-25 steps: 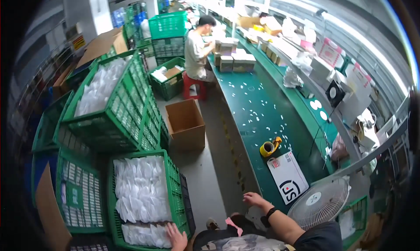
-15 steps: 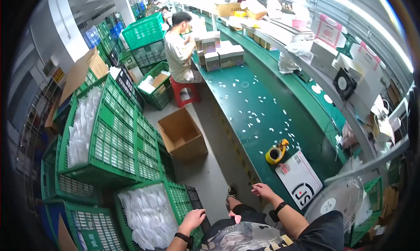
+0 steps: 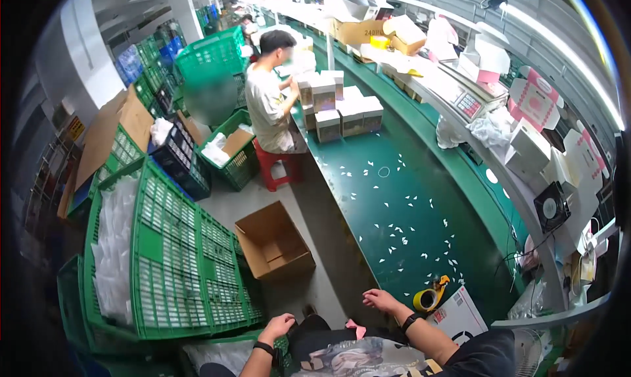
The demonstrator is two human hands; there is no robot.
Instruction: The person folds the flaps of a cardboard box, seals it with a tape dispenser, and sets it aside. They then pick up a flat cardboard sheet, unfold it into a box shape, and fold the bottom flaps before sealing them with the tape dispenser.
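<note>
My left hand [image 3: 278, 326] hangs in the air over the lap, fingers loosely bent and nothing visible in it. It is nearest to the green crate of white plastic packets [image 3: 227, 357] at the lower edge. My right hand [image 3: 382, 301] hovers by the near edge of the green worktable [image 3: 427, 222], fingers loosely apart and holding nothing. Just right of it are a yellow tape dispenser [image 3: 428, 299] and a white printed carton [image 3: 460, 316] lying on the table. Small white scraps [image 3: 397, 232] are scattered over the tabletop.
An open cardboard box [image 3: 275, 242] stands on the floor ahead. Stacked green crates [image 3: 172, 259] line the left. A co-worker [image 3: 269, 94] sits on a red stool [image 3: 277, 172] beside small boxes [image 3: 348, 117]. A rail shelf [image 3: 506, 140] with cartons runs along the right.
The view has tilted upward, so the table and boxes sit lower in the picture. Both hands stay empty; the right hand's fingers look more stretched out.
</note>
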